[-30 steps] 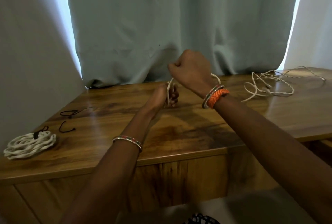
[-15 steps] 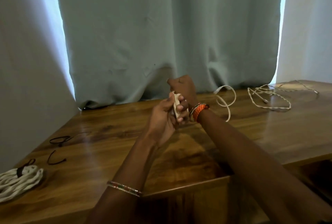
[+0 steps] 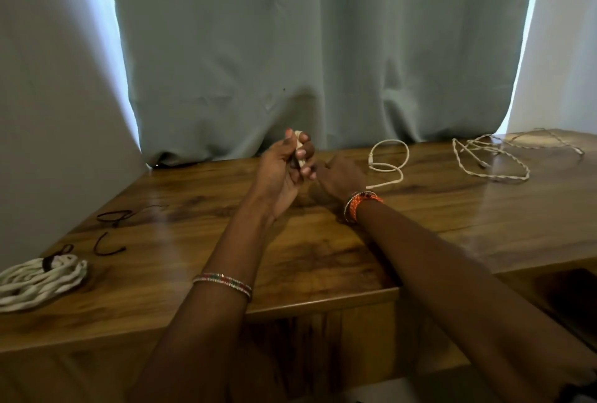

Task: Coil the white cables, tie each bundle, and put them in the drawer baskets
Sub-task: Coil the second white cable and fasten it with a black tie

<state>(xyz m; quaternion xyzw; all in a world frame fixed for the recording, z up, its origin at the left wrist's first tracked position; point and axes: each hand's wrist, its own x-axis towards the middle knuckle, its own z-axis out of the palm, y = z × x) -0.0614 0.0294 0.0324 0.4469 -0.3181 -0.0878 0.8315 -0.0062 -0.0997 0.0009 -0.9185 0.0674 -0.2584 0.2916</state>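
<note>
The desk (image 3: pixel 323 257) is carrying everything, its wood top running wide in front of the curtain. At its near left corner a finished bundle (image 3: pixel 38 280) of white cable is lying flat, cinched by a dark tie at its top. Far off to the right a loose cable (image 3: pixel 491 160) is sprawling in open loops, its length running roughly left to right. Between that and the hands, a shorter cable tail (image 3: pixel 387 160) is curling in two small loops on the desk.

The left hand (image 3: pixel 284 170) is holding a small wad of that white cable upright, fingers curled round it, raised just above the desk. The right hand (image 3: pixel 342 176) is sitting just beside it, low to the wood; whether it is pinching anything I cannot tell. The tail is lying to the right, so the right hand is plainly the nearer one to gather it in.

Two dark ties (image 3: pixel 113 231) are waiting on the left, nearer the left arm. No drawer basket is clearly showing; only a dark opening at the lower right edge.
</note>
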